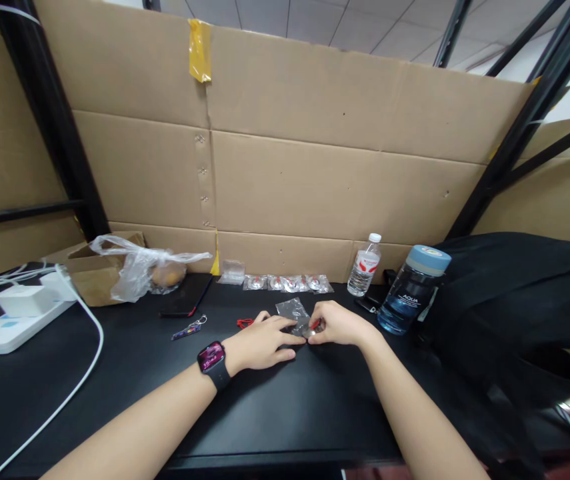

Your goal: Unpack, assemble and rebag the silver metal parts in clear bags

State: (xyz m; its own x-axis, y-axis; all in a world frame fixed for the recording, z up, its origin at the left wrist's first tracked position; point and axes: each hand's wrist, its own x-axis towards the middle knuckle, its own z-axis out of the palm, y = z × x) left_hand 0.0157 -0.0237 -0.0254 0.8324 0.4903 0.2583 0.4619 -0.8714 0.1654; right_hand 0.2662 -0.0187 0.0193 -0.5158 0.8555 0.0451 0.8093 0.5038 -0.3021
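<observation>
My left hand (263, 342) and my right hand (337, 325) meet over the black table (285, 400), both pinching a small clear plastic bag (295, 312) with a small red and silver part at its near end. A smartwatch (213, 363) is on my left wrist. A small red item (245, 323) lies just left of my left hand. Along the cardboard wall behind lies a row of several filled clear bags (289, 283).
A blue-lidded water jug (412, 290) and a small plastic bottle (365, 265) stand right of the hands, beside a black bag (515, 300). At left: a phone (185, 297), a keychain (189, 329), a plastic bag with food (149, 270), a power strip (15, 320) and white cable (79, 380).
</observation>
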